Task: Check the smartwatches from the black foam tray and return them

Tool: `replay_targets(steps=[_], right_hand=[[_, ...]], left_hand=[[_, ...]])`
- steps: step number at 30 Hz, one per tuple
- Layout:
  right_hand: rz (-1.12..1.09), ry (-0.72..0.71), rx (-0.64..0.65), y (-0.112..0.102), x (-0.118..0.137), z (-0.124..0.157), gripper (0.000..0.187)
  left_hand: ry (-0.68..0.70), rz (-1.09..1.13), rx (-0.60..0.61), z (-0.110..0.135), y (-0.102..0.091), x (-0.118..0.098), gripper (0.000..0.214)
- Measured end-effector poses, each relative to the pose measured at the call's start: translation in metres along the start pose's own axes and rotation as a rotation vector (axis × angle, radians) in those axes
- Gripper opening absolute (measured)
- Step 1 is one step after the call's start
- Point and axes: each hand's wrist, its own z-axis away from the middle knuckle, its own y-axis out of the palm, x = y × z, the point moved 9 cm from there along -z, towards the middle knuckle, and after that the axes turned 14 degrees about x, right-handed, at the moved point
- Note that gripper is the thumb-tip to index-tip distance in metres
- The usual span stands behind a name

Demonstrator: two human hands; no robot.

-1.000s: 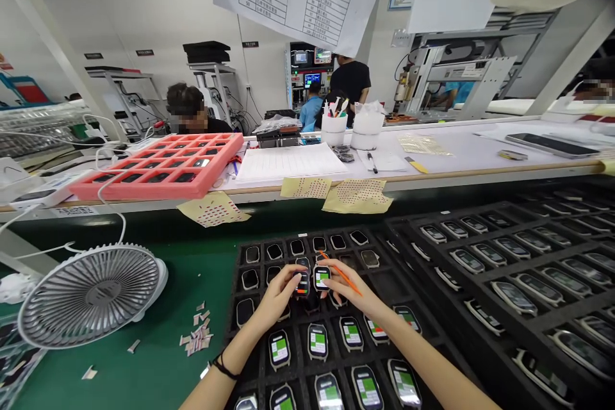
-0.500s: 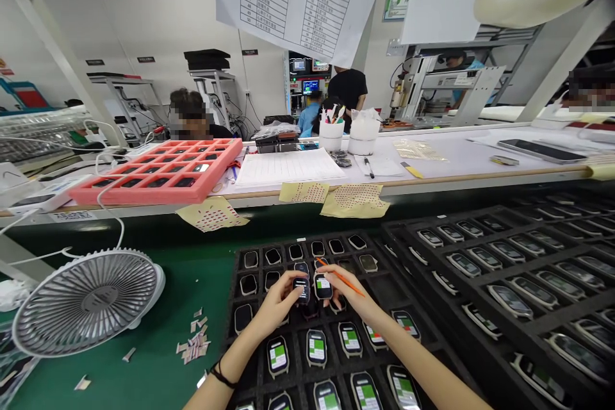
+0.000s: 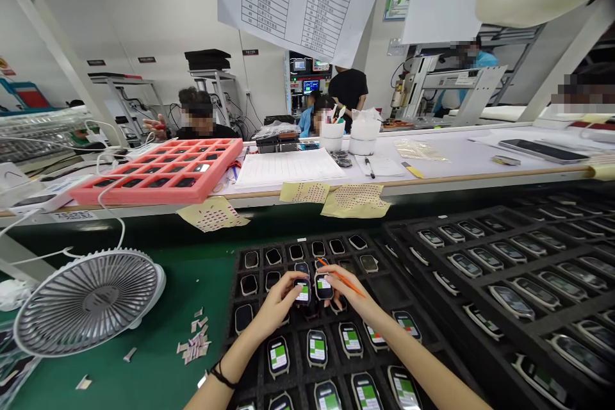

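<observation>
My left hand (image 3: pixel 284 296) grips a smartwatch body (image 3: pixel 302 291) by its edges, thumb at the screen, which shows a white and green pattern. Close beside it, my right hand (image 3: pixel 339 285) holds a second smartwatch body (image 3: pixel 323 286) with a similar lit screen. A thin orange stick (image 3: pixel 342 277) is also tucked in the right hand, slanting back across it. Both hands are above a black foam tray (image 3: pixel 300 327) with strapless watches in its compartments. Near rows show lit green and white screens, such as this watch (image 3: pixel 316 347); far rows are dark.
More black trays of watches (image 3: pixel 509 301) stand at the right. On the left are a grey fan (image 3: pixel 91 301) and small loose strips (image 3: pixel 195 343) on the green mat. A raised shelf ahead bears a pink foam tray (image 3: pixel 192 192), papers (image 3: pixel 288 166) and white pots (image 3: pixel 331 138).
The left-hand watch's screen has switched from dark with text to a white and green pattern. Both hands stay almost in place. A person behind the pink tray has raised a hand.
</observation>
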Motion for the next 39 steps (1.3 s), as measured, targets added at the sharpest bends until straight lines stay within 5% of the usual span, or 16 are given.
replay_targets(steps=[39], right_hand=[[0.000,-0.023,0.020,0.002,-0.006,0.000,0.027]], left_hand=[[-0.011,-0.012,0.054,-0.001,0.004,0.010,0.031]])
